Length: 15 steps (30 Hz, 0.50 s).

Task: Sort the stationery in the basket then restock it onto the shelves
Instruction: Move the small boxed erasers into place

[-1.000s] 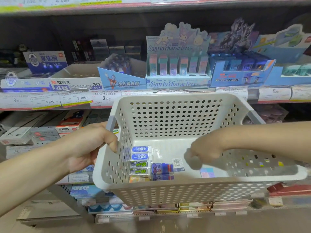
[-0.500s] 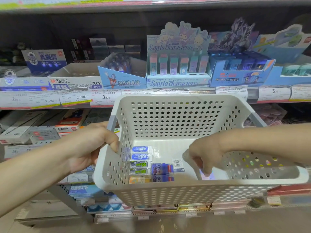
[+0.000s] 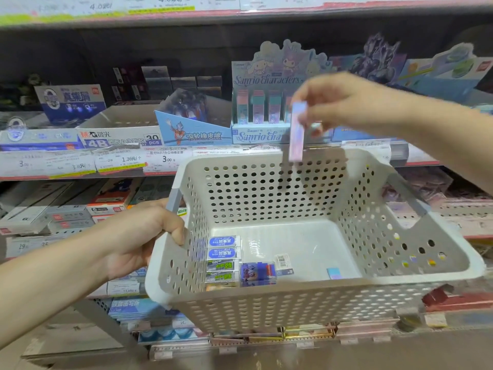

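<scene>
The right hand (image 3: 344, 102) pinches a long pink eraser (image 3: 296, 132) by its top; it hangs down above the basket (image 3: 426, 252). The left hand (image 3: 141, 236) grips the basket's side rim.

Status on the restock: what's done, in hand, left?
Done: basket looks mostly emptied. In hand: right hand pinches a slim pastel eraser, lifted in front of the Sanrio display box; left hand grips the basket's side. Left: blue-label erasers, green-label erasers, a purple pack and a small pastel piece.
</scene>
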Each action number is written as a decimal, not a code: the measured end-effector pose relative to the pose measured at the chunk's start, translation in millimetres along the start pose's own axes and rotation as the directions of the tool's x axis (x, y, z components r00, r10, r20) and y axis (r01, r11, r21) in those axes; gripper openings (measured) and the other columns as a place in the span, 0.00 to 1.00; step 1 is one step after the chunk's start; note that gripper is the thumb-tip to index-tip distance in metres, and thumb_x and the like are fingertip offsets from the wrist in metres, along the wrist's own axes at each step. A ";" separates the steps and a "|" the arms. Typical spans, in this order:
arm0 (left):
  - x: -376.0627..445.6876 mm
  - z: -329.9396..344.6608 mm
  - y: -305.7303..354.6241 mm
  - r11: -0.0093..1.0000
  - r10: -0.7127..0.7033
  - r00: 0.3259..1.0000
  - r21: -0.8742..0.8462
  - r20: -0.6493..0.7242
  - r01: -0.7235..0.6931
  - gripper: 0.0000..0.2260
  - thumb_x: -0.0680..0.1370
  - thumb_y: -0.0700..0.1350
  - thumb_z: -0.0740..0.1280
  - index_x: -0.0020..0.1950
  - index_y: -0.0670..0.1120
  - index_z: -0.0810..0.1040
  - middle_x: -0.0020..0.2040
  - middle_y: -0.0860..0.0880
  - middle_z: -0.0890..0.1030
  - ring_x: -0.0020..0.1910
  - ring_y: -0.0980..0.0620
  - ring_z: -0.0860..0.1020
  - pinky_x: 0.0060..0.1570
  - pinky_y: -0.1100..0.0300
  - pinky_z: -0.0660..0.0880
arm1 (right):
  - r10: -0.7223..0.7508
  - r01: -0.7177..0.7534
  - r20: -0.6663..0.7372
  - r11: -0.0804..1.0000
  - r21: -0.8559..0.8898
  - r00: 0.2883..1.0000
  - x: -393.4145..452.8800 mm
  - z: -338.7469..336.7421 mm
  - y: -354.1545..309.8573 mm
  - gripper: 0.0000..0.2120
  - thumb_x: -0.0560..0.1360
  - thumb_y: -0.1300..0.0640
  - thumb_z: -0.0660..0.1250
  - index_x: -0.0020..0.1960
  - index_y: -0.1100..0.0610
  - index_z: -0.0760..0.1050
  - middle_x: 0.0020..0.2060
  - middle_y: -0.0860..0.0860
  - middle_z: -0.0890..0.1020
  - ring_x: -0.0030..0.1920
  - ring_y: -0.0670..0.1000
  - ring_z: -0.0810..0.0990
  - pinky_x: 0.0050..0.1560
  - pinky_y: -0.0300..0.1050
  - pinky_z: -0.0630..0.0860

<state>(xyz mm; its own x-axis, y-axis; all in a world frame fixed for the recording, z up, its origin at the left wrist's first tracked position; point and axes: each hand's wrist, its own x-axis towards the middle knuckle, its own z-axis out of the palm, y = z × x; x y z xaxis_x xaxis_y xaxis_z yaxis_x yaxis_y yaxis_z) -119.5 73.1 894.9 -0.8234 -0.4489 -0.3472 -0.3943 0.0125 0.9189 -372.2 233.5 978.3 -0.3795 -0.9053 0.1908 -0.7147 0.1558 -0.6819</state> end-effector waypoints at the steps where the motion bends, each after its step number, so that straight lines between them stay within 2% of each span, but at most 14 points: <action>1: 0.1 0.3 0.0 1.000 0.000 1.000 0.004 -0.002 0.000 0.23 0.56 0.33 0.61 0.51 0.38 0.74 0.28 0.46 0.79 0.25 0.53 0.78 0.25 0.64 0.76 | -0.057 0.051 -0.148 0.998 -0.041 0.987 5.4 -7.7 1.3 0.06 0.77 0.68 0.62 0.53 0.61 0.73 0.38 0.54 0.78 0.35 0.46 0.78 0.42 0.43 0.76; 3: 0.4 0.6 0.6 1.000 -0.002 1.000 0.009 -0.010 0.002 0.24 0.56 0.33 0.61 0.52 0.39 0.74 0.28 0.46 0.79 0.25 0.53 0.78 0.25 0.64 0.76 | -0.123 0.061 -0.373 0.983 -0.173 0.920 18.3 -18.4 9.3 0.10 0.76 0.67 0.63 0.57 0.62 0.73 0.37 0.54 0.78 0.32 0.44 0.78 0.44 0.45 0.78; 5: 0.4 -1.2 0.7 1.000 -0.014 1.000 0.017 -0.007 0.014 0.23 0.56 0.33 0.61 0.51 0.40 0.75 0.28 0.46 0.80 0.25 0.52 0.79 0.26 0.63 0.77 | -0.132 0.006 -0.451 0.963 -0.271 0.883 28.3 -23.3 18.7 0.14 0.75 0.66 0.62 0.60 0.62 0.74 0.41 0.55 0.78 0.37 0.50 0.79 0.51 0.52 0.79; 7: -0.2 -3.9 0.5 0.998 -0.057 0.998 0.023 0.008 0.057 0.23 0.55 0.33 0.61 0.49 0.41 0.77 0.31 0.43 0.81 0.28 0.47 0.80 0.30 0.57 0.79 | -0.149 -0.015 -0.436 0.937 -0.350 0.887 31.9 -22.2 26.0 0.15 0.75 0.65 0.62 0.61 0.61 0.75 0.45 0.53 0.77 0.44 0.51 0.77 0.55 0.52 0.77; 9: -0.8 -4.8 1.1 0.996 -0.089 0.996 0.023 0.010 0.089 0.24 0.54 0.33 0.61 0.48 0.43 0.79 0.34 0.40 0.81 0.29 0.43 0.80 0.35 0.54 0.78 | -0.177 -0.004 -0.412 0.916 -0.402 0.894 32.9 -18.4 31.3 0.16 0.75 0.65 0.62 0.62 0.60 0.75 0.46 0.51 0.76 0.45 0.51 0.75 0.54 0.47 0.75; 15: -0.9 -1.9 2.5 0.995 -0.103 0.994 -0.010 -0.032 0.103 0.26 0.54 0.33 0.61 0.50 0.43 0.79 0.33 0.40 0.79 0.29 0.44 0.78 0.35 0.56 0.77 | -0.215 0.022 -0.399 0.900 -0.435 0.891 36.7 -16.5 36.5 0.14 0.75 0.63 0.65 0.60 0.59 0.76 0.46 0.55 0.79 0.45 0.53 0.76 0.49 0.44 0.72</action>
<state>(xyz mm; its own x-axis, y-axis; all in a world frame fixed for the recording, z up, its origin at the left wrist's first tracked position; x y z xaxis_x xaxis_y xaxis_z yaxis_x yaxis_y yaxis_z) -118.9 71.9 897.8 -0.7647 -0.4765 -0.4338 -0.4728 -0.0424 0.8802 -421.9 212.5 972.1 -0.4188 -0.6830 0.5984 -0.9075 0.2920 -0.3019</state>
